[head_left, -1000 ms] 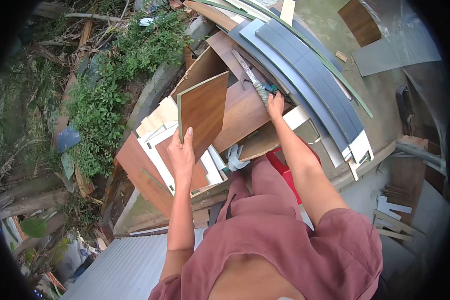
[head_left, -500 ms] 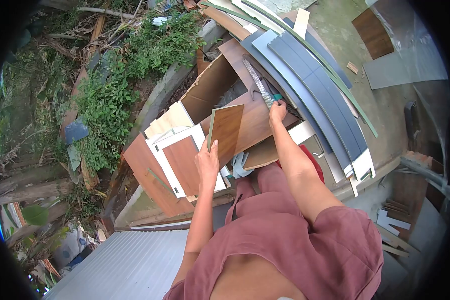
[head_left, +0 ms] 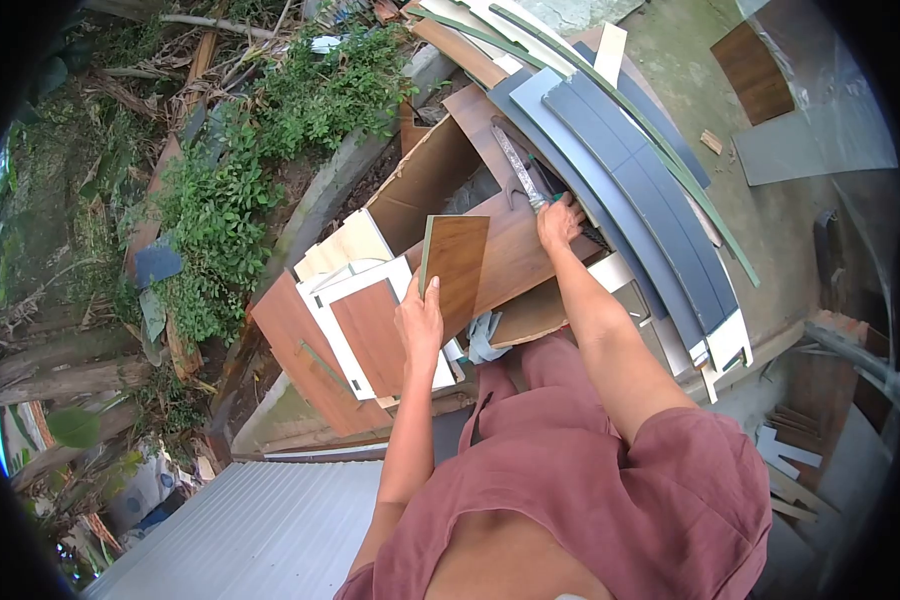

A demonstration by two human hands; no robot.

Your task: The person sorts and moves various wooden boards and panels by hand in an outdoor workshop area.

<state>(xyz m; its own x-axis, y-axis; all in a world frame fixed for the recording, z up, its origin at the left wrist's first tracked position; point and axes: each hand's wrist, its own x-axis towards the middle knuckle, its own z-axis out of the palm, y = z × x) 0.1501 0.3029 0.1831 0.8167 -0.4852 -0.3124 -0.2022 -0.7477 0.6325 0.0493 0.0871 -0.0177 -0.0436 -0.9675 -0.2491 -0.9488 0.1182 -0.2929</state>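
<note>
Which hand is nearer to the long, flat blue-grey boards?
Right: the right hand is close beside the boards; the left hand is farther away, gripping a flat brown panel.

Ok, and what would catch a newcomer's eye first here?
Probably the long dark panels, stacked and curved-looking, sweeping down to the right of both hands. Next, the brown board held up by the left hand near the middle, and the right hand by the lower end of a long blade-like tool. Leafy green plants stand out on the left.
</note>
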